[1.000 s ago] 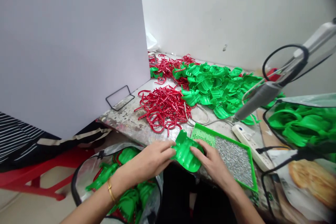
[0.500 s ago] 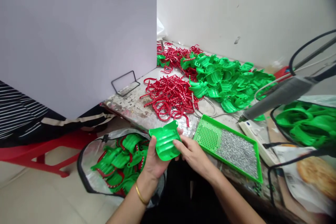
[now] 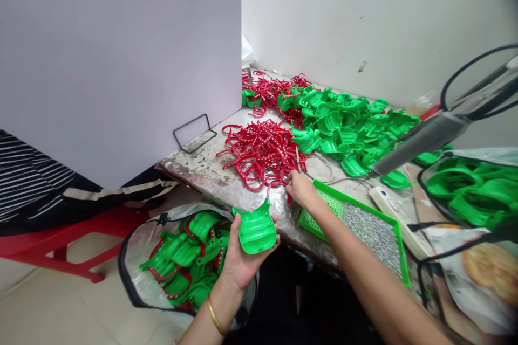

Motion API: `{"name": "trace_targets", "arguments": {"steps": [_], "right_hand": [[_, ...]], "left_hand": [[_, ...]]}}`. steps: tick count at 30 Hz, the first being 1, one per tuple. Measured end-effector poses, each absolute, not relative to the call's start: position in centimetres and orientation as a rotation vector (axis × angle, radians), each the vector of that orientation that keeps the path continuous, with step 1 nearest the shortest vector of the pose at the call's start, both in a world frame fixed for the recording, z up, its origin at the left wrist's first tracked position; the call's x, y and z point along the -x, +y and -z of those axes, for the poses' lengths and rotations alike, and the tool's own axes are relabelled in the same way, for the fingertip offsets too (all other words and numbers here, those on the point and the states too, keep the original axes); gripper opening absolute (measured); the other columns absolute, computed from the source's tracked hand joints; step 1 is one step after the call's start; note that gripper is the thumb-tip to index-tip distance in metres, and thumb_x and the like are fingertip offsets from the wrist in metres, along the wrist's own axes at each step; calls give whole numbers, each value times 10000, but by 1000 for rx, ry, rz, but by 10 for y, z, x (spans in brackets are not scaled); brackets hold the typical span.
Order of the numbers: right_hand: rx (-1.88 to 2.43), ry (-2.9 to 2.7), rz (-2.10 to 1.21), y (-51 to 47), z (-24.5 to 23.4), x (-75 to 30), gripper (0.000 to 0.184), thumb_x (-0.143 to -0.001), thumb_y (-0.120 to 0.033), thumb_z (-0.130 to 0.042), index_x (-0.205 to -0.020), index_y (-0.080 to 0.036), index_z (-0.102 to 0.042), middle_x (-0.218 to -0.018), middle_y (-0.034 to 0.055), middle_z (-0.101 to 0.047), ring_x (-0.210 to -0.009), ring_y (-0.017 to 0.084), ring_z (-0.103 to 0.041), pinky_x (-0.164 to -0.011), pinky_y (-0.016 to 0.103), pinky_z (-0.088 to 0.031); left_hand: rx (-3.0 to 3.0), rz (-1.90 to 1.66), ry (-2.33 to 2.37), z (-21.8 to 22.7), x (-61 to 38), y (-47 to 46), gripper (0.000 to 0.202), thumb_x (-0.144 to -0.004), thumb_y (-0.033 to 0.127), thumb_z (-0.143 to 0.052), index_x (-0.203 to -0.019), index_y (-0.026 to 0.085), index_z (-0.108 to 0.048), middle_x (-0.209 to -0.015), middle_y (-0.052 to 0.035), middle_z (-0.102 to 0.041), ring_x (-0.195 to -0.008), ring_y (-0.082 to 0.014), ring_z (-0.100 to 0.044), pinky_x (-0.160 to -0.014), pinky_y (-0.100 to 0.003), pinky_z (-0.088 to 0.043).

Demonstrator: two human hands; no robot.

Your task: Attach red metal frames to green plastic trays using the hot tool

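My left hand (image 3: 243,261) holds a curved green plastic piece (image 3: 256,229) with ridges, thumb on its left edge and fingers behind and beneath it. At the near right edge of a pile of red straps (image 3: 263,151) with pale dots, my right hand (image 3: 301,190) has its fingers pinched on a strap. Its fingertips are partly hidden from this angle. Just right of that hand lies a green perforated tray (image 3: 309,221) holding many small grey metal bits (image 3: 370,237).
More green pieces (image 3: 343,118) are heaped behind the straps. A bag (image 3: 135,264) of green pieces with red straps stands lower left, near a red stool (image 3: 76,256). An electric screwdriver (image 3: 421,143) hangs at right by a white power strip (image 3: 399,221).
My right hand has left the green piece and moved up to the red straps. My left hand keeps the piece, slightly lower. The screwdriver has shifted slightly.
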State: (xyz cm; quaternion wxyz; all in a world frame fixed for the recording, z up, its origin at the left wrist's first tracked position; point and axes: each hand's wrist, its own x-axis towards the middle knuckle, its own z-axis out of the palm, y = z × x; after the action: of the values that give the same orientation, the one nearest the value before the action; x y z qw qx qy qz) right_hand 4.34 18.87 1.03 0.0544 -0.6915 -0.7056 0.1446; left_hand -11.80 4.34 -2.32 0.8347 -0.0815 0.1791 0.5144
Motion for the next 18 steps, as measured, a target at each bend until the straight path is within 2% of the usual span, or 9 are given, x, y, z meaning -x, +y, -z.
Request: {"name": "trace_targets", "arguments": {"steps": [3,5,9,15,18], "right_hand": [[2150,-2156,-332,183,-28,-46,191,-800,-222,-563,-948,-126,-637,-948,141,-658,-915,251,-633,-774,307,-436],[2162,-2141,-227,179,-39,-45,189,-831,-214,-510,-934,-120,-638,-1001,156,-628,-915,254,-630,-771,318,-434],[2171,-2058,-56,175,-51,-46,244,-867,-152,-421,-1045,-115,-584,-1069,155,-572,-893,230,-622,-744,311,-430],[2173,-1837,107,172,-63,-79,276,-873,-249,-451,-1117,-148,-532,-1042,136,-561,-902,237,-596,-745,317,-422],[2047,-1680,-13,155,-67,-87,267,-836,-256,-499,-1082,-166,-547,-920,87,-612,-850,216,-599,-746,307,-428]], "left_hand": [[139,-1143,455,25,120,48,541,-850,476,-528,-1205,69,-526,-1060,-166,-673,-1024,-311,-626,-973,-512,-419],[119,-1167,486,26,117,52,502,-856,450,-530,-1193,79,-535,-1042,-153,-680,-1044,-315,-620,-979,-524,-417],[117,-1172,498,26,107,55,522,-863,445,-522,-1261,108,-494,-1087,-148,-665,-1040,-279,-626,-932,-456,-467],[74,-1193,493,23,96,54,565,-872,449,-504,-1315,101,-459,-1187,-181,-622,-981,-254,-645,-875,-399,-497],[25,-1233,508,17,89,59,551,-876,415,-513,-1338,123,-442,-1257,-180,-587,-1038,-264,-626,-883,-393,-492]]}}
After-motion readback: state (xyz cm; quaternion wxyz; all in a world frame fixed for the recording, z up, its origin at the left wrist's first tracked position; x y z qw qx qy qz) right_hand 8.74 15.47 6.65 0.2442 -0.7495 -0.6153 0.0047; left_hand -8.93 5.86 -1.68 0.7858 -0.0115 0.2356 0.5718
